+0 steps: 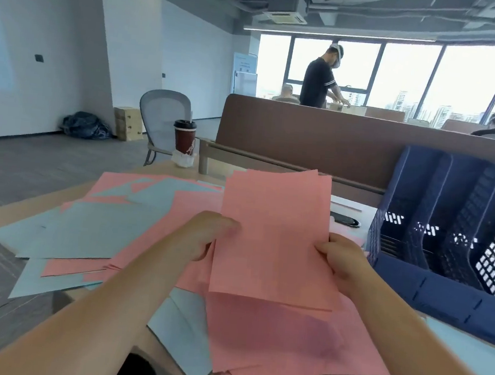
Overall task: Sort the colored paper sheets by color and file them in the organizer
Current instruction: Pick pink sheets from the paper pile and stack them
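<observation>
A stack of pink sheets (274,238) is held above the desk (1,215), over its middle. The left hand (205,234) pinches the stack's left edge; the right hand (342,257) grips its right edge. Loose pink and pale blue sheets (91,226) cover the desk's left side. The blue organizer (447,236) stands at the right edge.

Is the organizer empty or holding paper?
Empty, as far as shown: the organizer has nothing in its visible slots; its right side is out of frame.
</observation>
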